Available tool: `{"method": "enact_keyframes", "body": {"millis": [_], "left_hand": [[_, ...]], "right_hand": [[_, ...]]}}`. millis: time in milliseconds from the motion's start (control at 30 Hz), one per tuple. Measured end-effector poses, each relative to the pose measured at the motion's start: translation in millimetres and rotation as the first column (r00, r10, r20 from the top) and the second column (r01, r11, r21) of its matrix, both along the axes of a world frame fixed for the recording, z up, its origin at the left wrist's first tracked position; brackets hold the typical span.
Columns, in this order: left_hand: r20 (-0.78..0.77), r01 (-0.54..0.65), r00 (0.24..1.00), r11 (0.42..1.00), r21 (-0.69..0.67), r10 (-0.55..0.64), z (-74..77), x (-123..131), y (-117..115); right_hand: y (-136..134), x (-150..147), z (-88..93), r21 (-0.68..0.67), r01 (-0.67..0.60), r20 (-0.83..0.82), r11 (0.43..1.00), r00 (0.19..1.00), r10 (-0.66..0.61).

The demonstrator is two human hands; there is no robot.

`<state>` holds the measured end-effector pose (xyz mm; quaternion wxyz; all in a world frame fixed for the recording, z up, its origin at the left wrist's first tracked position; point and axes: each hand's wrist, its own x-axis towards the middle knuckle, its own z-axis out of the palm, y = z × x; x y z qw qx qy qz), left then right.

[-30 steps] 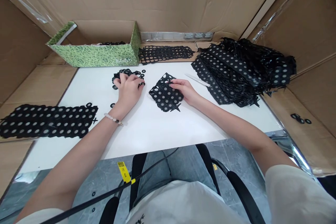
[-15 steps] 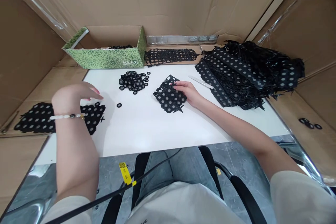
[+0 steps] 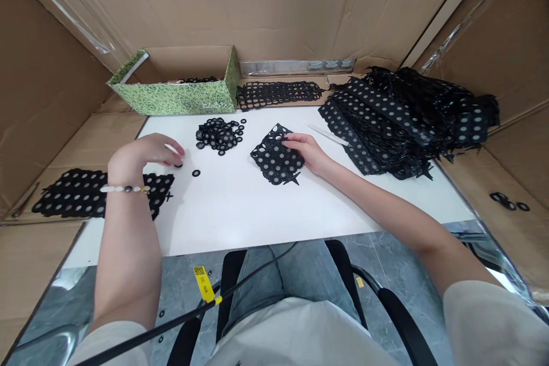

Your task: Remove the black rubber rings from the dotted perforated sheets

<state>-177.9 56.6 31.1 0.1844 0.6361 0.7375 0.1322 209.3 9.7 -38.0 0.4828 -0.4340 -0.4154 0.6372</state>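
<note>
view: head camera, looking forward and down over a white board (image 3: 231, 211) set inside a cardboard lining (image 3: 257, 6)
left hand (image 3: 143, 154): raised just above the board, fingers half closed with the tips turned down; a small black rubber ring (image 3: 178, 165) sits just under them, and whether they pinch it i cannot tell
right hand (image 3: 306, 151): fingers lie open and flat, not gripping, their tips on a perforated black sheet (image 3: 277, 154), seemingly pinning it to the board
perforated black sheet: in front of the person, between the hands, within easy reach of both
loose rings (image 3: 218, 134): heaped just left of that sheet, beside the left hand's reach, with one lone ring (image 3: 196, 172) apart
stack of perforated sheets (image 3: 398, 120): piled at the right, near the right hand
green box (image 3: 171, 97): at the far edge, holding some black pieces
</note>
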Motion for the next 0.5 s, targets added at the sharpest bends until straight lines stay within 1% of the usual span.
{"method": "enact_keyframes", "body": {"millis": [33, 67, 100, 133, 167, 200, 300, 333, 400, 433, 467, 500], "left_hand": [[0.11, 0.008, 0.994, 1.0, -0.015, -0.007, -2.0, 5, 3], [0.254, 0.012, 0.967, 0.999, -0.031, -0.003, -4.8, 12, 5], [0.349, 0.017, 0.937, 1.0, -0.007, -0.014, -8.2, 21, 7], [0.403, 0.018, 0.914, 0.998, 0.054, -0.038, -12.1, 31, 9], [0.447, 0.017, 0.891, 0.989, 0.145, -0.081, -16.4, 41, 10], [0.436, 0.012, 0.894, 0.98, 0.199, -0.1, -20.4, 50, 10], [0.27, 0.017, 0.959, 0.972, 0.235, -0.082, -26.1, 66, 9], [0.204, 0.022, 0.976, 0.97, 0.242, -0.073, -24.7, 66, 9], [0.073, 0.028, 0.996, 0.969, 0.245, -0.048, -17.1, 58, 8], [0.009, 0.03, 0.999, 0.975, 0.22, -0.033, -11.6, 51, 7], [-0.067, 0.033, 0.997, 0.99, 0.136, -0.024, -5.9, 44, 5], [-0.113, 0.056, 0.992, 0.998, -0.005, -0.056, -0.7, 37, 3]], "right_hand": [[0, 0, -0.6, -0.002, 0.001, 0.002, 1.0, 1.0, -0.001], [1, 0, -1.2, -0.002, 0.003, 0.004, 1.0, 1.0, -0.003], [1, 1, -1.8, -0.001, 0.004, 0.006, 1.0, 1.0, -0.004], [1, 1, -2.3, 0.0, 0.004, 0.008, 1.0, 1.0, -0.004], [1, 1, -2.6, 0.0, 0.004, 0.008, 1.0, 1.0, -0.004], [1, 1, -2.8, -0.001, 0.001, 0.007, 1.0, 1.0, -0.001], [1, 1, -2.7, -0.004, -0.002, 0.009, 1.0, 1.0, 0.002], [1, 1, -2.6, -0.003, -0.001, 0.013, 1.0, 1.0, 0.001], [1, 1, -2.4, -0.001, -0.003, 0.022, 1.0, 1.0, 0.003], [1, 1, -2.4, 0.001, -0.005, 0.024, 1.0, 1.0, 0.005], [1, 0, -2.4, 0.003, -0.005, 0.023, 1.0, 1.0, 0.005], [1, 0, -2.5, 0.004, -0.002, 0.021, 1.0, 1.0, 0.002]]}}
